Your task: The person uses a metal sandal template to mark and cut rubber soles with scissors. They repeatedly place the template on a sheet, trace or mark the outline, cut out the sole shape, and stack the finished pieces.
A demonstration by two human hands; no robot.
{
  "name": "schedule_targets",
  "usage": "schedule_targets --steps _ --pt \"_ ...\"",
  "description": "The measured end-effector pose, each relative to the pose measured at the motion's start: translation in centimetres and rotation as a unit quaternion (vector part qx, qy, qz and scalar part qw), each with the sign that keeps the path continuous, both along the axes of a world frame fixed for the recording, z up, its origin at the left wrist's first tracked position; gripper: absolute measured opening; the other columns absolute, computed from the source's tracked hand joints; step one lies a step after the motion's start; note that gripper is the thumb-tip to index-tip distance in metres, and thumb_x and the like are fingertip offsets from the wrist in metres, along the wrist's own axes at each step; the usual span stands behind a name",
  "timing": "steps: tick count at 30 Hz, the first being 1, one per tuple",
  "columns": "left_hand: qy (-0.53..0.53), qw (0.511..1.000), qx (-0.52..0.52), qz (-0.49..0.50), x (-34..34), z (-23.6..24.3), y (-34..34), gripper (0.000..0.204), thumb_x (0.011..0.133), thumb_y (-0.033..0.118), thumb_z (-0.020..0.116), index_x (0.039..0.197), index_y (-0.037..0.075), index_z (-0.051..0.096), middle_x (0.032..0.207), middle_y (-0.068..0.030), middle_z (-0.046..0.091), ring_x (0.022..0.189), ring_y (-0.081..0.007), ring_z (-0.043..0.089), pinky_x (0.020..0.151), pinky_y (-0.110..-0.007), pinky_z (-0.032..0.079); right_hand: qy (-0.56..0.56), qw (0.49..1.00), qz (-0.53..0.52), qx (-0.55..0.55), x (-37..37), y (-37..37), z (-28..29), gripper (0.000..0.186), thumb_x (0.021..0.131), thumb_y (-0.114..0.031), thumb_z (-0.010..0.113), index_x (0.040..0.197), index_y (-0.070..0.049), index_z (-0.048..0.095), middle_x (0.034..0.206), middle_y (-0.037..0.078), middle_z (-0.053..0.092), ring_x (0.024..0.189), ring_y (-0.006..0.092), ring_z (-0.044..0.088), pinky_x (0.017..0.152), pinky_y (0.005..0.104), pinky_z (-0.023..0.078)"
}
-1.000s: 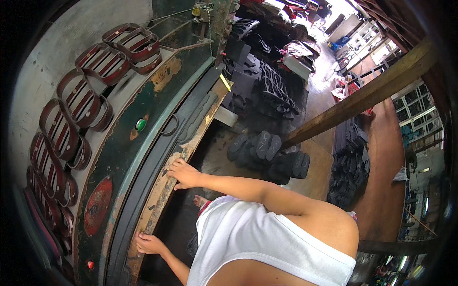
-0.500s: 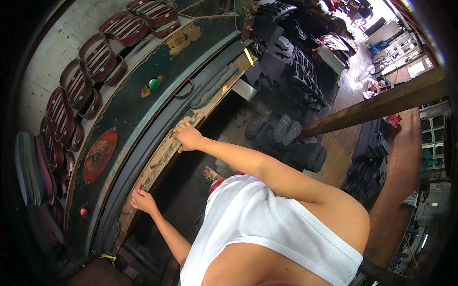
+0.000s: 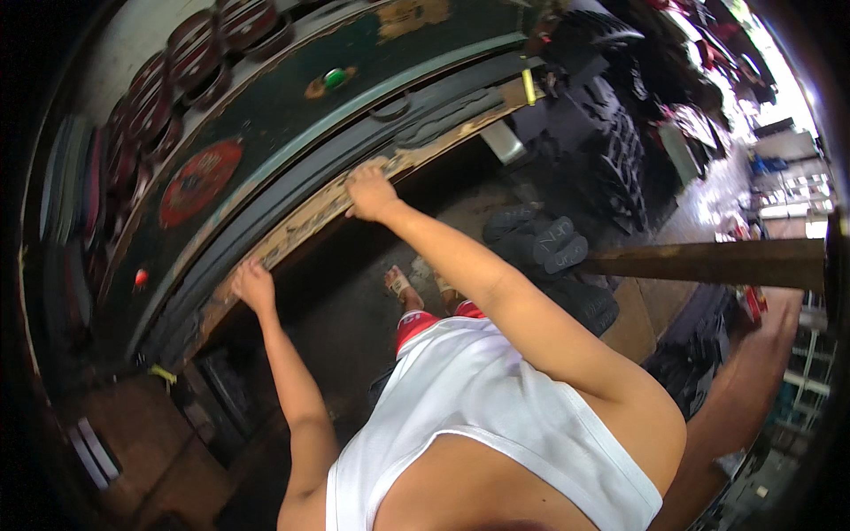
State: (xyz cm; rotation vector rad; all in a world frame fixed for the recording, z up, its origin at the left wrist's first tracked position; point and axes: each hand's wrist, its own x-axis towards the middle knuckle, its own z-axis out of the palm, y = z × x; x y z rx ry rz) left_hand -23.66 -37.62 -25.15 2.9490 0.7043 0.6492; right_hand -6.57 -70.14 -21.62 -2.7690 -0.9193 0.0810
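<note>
My left hand (image 3: 255, 283) has its fingers curled over the front edge of a long, worn wooden board (image 3: 305, 223), towards its left end. Farther right along that edge, my right hand (image 3: 372, 190) grips the same board with its fingers bent over the top. Dark grey foam sheet with cut-out curved outlines (image 3: 447, 119) lies on the board. Behind it stands a dark green machine (image 3: 274, 115) with chipped paint, a green button (image 3: 334, 78), a red button (image 3: 141, 278) and a red oval plate (image 3: 202, 183). The undersides of my fingers are hidden.
Brown loop-shaped cutting dies (image 3: 195, 53) sit on top of the machine, near stacked coloured sheets (image 3: 66, 190). Stacks of dark sole-shaped pieces (image 3: 560, 248) stand on the floor at right, beside a wooden beam (image 3: 708, 262). Dark cut-out sheets (image 3: 620, 159) are piled behind.
The view has swung, so the machine appears turned and higher in the picture. Both hands stay on the board's edge; more floor shows at lower left.
</note>
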Motion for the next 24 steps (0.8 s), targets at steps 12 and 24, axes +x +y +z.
schedule_targets --steps 12,24 --pt "0.06 0.994 -0.085 0.034 0.6 1.4 -0.6 0.031 0.101 0.025 0.048 0.114 0.012 0.073 0.128 -0.0125 0.066 0.125 -0.034 0.056 0.119 -0.05 0.028 0.018 0.999 0.023 -0.047 0.5 0.1 0.6 0.071 0.086 -0.054 0.076 0.134 -0.005 0.06 0.133 0.02 0.059 0.132 0.0372 0.05 0.111 0.0494 0.039" --pt "0.062 0.995 -0.073 0.03 -2.2 1.0 -1.9 0.03 0.101 0.023 0.046 0.108 0.008 0.071 0.119 -0.0157 0.066 0.119 -0.0366 0.056 0.115 -0.05 0.031 -0.02 0.998 0.049 0.027 -1.9 -1.6 -0.7 0.067 0.078 -0.048 0.084 0.126 -0.005 0.066 0.12 0.015 0.064 0.123 0.0334 0.054 0.106 0.0473 0.038"
